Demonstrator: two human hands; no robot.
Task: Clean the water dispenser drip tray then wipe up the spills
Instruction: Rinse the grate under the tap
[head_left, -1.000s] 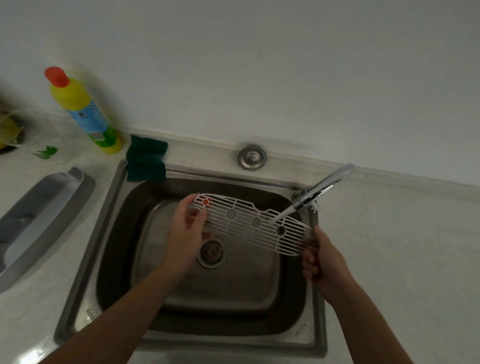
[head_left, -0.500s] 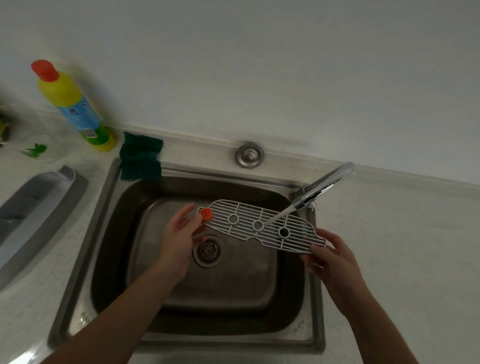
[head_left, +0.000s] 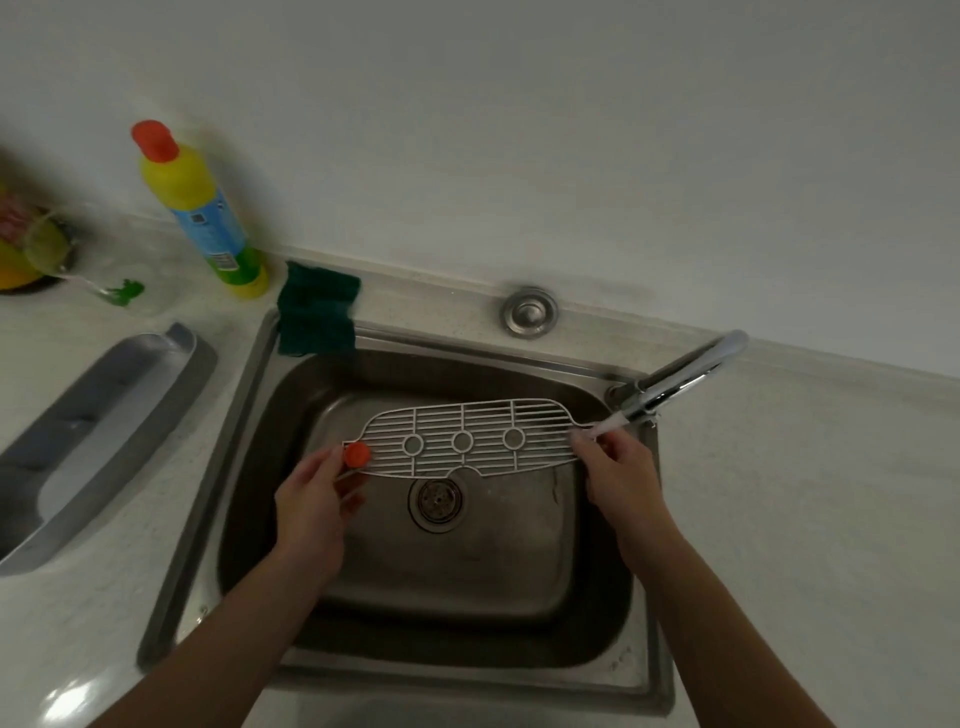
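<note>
Setting: Pale speckled counter (head_left: 805, 519) below a plain white wall, with a brushed-steel sink (head_left: 213, 519) set into it.
Grille: a white plastic drip tray grille (head_left: 467, 441) is held level over the basin, just above the drain (head_left: 435, 500). Its right tip sits under the stream from the chrome tap (head_left: 685, 374).
Handling: it looks light and stiff but thin-barred, and probably slick when wet. The two narrow ends seem the safest places to hold it.
Left hand: the left hand (head_left: 311, 499) has its fingers curled round the left end, beside a red cap (head_left: 357, 454).
Right hand: the right hand (head_left: 618, 473) pinches the right tip between its fingertips.
Shape: slatted, with a rounded outline and three ringed holes in a row.
Nearby: a grey tray base (head_left: 98, 431) lies on the counter to the left. A dark green sponge (head_left: 317, 317) sits on the sink's back rim, and a yellow detergent bottle (head_left: 202, 208) stands behind it.
</note>
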